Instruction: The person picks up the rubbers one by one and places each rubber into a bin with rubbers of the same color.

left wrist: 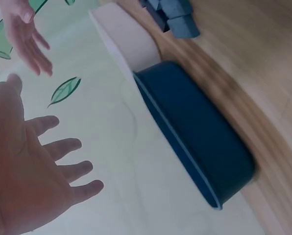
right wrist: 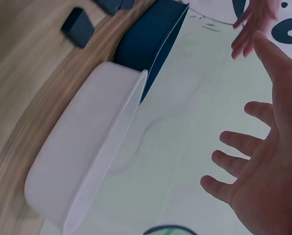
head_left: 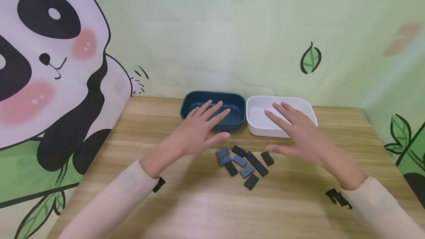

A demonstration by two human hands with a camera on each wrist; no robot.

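Note:
My left hand (head_left: 199, 130) hovers with spread fingers in front of a dark blue bin (head_left: 212, 125), holding nothing. Likewise spread and holding nothing, my right hand (head_left: 303, 137) is in the air before a white bin (head_left: 265, 131). In the left wrist view the left palm (left wrist: 18, 161) faces the wall, apart from the blue bin (left wrist: 195, 132). The right wrist view shows the right palm (right wrist: 268, 171) well away from the white bin (right wrist: 82, 142). Between and below the hands lie several small blocks: black ones (head_left: 251, 182), blue-grey ones (head_left: 239, 160), and one longer black bar (head_left: 256, 163).
Side by side, the two bins touch or nearly touch at the back of the wooden table (head_left: 199, 209). Behind them rises a pale green wall (head_left: 212, 54) with leaf drawings. A large panda picture (head_left: 66, 95) covers the left side.

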